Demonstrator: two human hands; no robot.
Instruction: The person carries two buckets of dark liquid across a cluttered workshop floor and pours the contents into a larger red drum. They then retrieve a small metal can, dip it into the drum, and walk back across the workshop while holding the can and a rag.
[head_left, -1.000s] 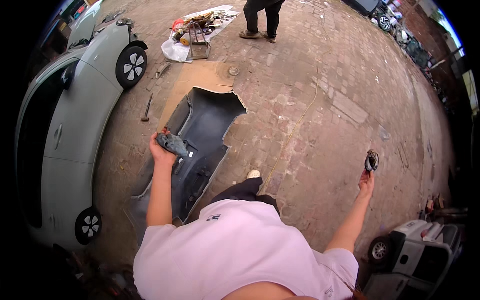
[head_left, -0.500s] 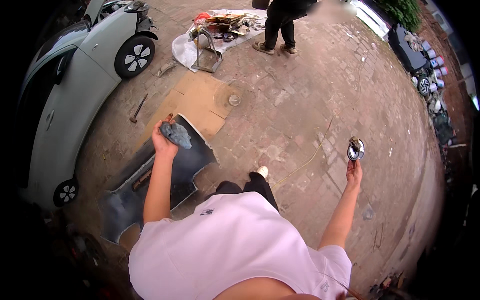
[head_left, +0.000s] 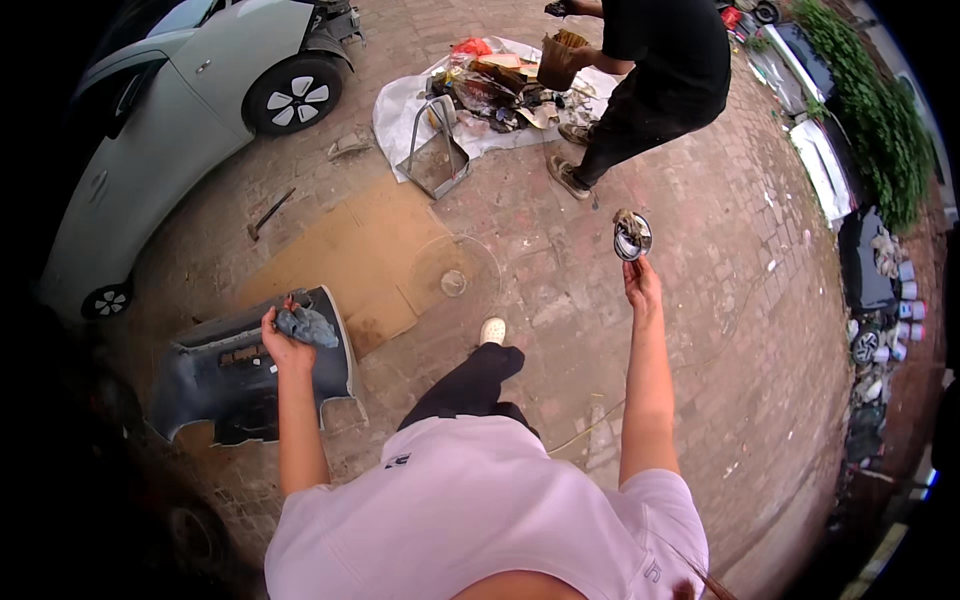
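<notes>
My left hand [head_left: 287, 349] is closed around a crumpled grey bundle [head_left: 310, 327], which looks like plastic or cloth. Beneath it on the ground lies a dark car body panel [head_left: 235, 385] with ragged edges. Out to the right, my right hand [head_left: 643, 287] grips a small round shiny dish [head_left: 646, 240] by its near side. Something brown and crumpled [head_left: 627, 221] sits in the dish; I cannot make out what it is.
Flattened cardboard [head_left: 350, 262] and a hammer [head_left: 268, 215] lie on the paving near a pale car [head_left: 185, 140]. Ahead, a person in black [head_left: 668, 70] holds a brown bin [head_left: 560, 65] beside a scrap heap [head_left: 495, 95] on white sheeting [head_left: 395, 115]. A long-handled dustpan [head_left: 437, 168] stands there.
I have stepped forward, and the scrap heap and cardboard look nearer. My right hand has moved inward with the dish. The other person now bends, bin in hand.
</notes>
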